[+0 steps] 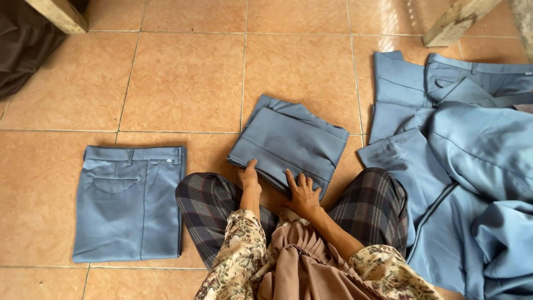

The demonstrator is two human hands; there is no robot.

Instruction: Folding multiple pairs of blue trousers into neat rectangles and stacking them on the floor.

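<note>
I sit on a tiled floor with my legs in dark plaid trousers spread apart. A folded blue-grey garment (288,141) lies on the tiles between my knees. My left hand (249,176) touches its near left edge with the fingers together. My right hand (302,193) rests flat on its near edge, fingers spread. Neither hand grips anything.
A second folded pair of blue-grey trousers (129,203) lies at my left. A heap of unfolded blue-grey garments (466,161) covers the floor at my right. Wooden legs (58,14) (455,22) stand at the far corners, and dark cloth (25,44) hangs at far left.
</note>
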